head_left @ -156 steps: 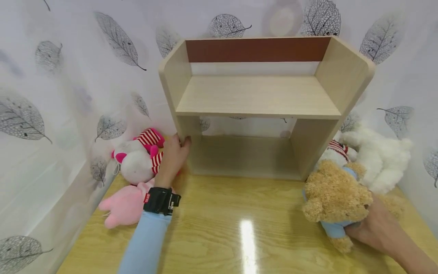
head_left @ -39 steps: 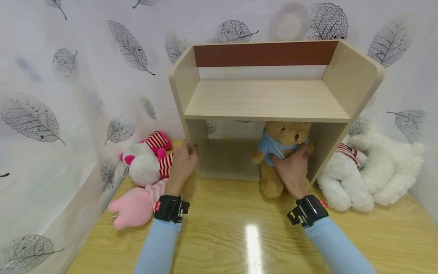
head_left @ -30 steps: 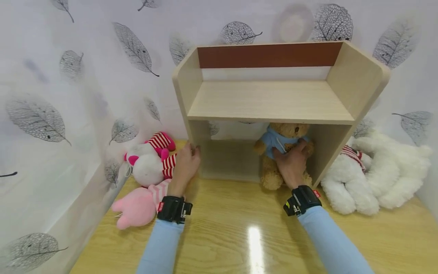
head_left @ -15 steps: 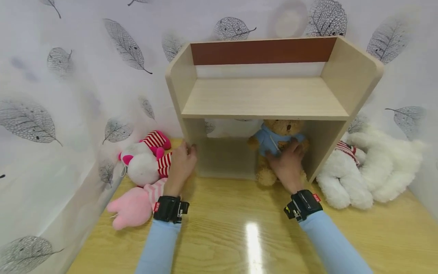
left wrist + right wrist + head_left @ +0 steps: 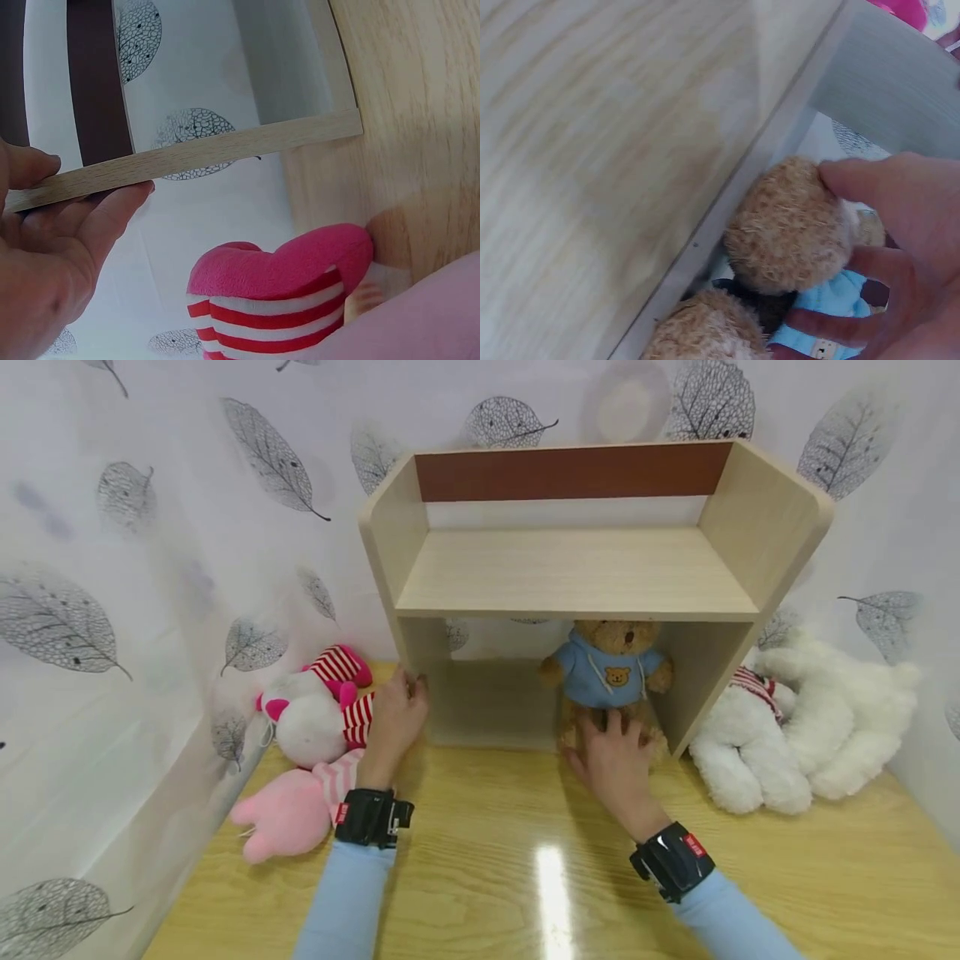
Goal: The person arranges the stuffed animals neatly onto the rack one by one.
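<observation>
A teddy bear (image 5: 606,681) in a blue hoodie sits in the right part of the lower compartment of a small wooden bookshelf (image 5: 577,568), facing out. The middle shelf board hides the top of its head. My right hand (image 5: 617,764) is at the bear's legs. In the right wrist view its thumb and fingers lie on either side of one fuzzy foot (image 5: 791,225). Over on the left, my left hand (image 5: 397,714) grips the shelf's side panel. The left wrist view shows the thumb on one face of the panel edge (image 5: 187,155) and fingers on the other.
Left of the shelf lie a white-and-magenta plush toy (image 5: 307,722) with red stripes and a pink plush toy (image 5: 288,814). White plush toys (image 5: 840,727) lean together at the right. All rest on a wooden table (image 5: 487,877) before a leaf-patterned curtain (image 5: 172,568).
The bear went from the table's right side into the lower compartment and was pushed further back. My right hand then slid from its chest down to its legs. The left hand kept its grip.
</observation>
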### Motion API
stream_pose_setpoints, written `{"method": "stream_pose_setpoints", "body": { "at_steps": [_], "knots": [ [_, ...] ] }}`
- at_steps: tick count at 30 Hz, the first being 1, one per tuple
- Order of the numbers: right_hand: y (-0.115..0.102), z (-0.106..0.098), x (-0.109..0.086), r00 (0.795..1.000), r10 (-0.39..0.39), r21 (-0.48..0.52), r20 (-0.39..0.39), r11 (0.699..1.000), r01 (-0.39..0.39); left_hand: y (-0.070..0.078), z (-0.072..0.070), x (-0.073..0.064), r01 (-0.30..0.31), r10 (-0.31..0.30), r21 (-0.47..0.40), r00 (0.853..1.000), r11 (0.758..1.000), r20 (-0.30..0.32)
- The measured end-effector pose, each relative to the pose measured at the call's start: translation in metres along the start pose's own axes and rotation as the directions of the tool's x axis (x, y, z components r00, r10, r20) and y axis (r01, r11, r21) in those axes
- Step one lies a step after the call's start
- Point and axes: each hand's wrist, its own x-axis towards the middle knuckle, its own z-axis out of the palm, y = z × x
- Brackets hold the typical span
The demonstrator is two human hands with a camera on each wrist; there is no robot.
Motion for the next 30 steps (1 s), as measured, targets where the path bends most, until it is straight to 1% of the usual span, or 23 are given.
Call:
{"method": "stream_pose_setpoints", "body": {
  "at_steps": [3,9,11,15,17,23,27,30],
  "knots": [
    [0.001,0.006,-0.006,0.999,-0.034,-0.041,-0.012,0.999,0.034,-0.002,0.001,-0.002,0.009,-0.009,0.007,1.000,1.000,0.008],
    [0.003,0.014,-0.007,0.999,-0.044,-0.029,-0.029,0.999,0.043,-0.002,0.002,-0.005,0.012,-0.012,0.008,1.000,1.000,0.017],
    [0.004,0.017,-0.006,0.998,-0.045,-0.022,-0.054,0.999,0.043,-0.002,0.001,-0.005,0.011,-0.011,0.009,1.000,1.000,0.015],
    [0.008,0.024,-0.001,0.990,-0.052,-0.018,-0.129,0.999,0.050,-0.001,0.001,-0.004,0.006,-0.006,0.015,1.000,1.000,0.005],
    [0.010,0.026,0.002,0.988,-0.049,-0.009,-0.148,0.999,0.048,-0.001,0.000,-0.003,0.006,-0.007,0.010,1.000,1.000,0.006],
    [0.013,0.029,0.013,0.990,-0.020,0.015,-0.139,1.000,0.022,-0.001,0.000,-0.002,0.017,-0.017,-0.004,1.000,1.000,0.021],
    [0.016,0.029,0.020,0.990,-0.012,0.017,-0.141,1.000,0.015,-0.001,0.001,-0.001,0.013,-0.013,0.000,1.000,1.000,0.012],
    [0.018,0.029,0.025,0.993,-0.005,0.029,-0.121,1.000,0.009,-0.001,0.001,-0.001,0.011,-0.011,-0.002,1.000,1.000,0.001]
  ]
}}
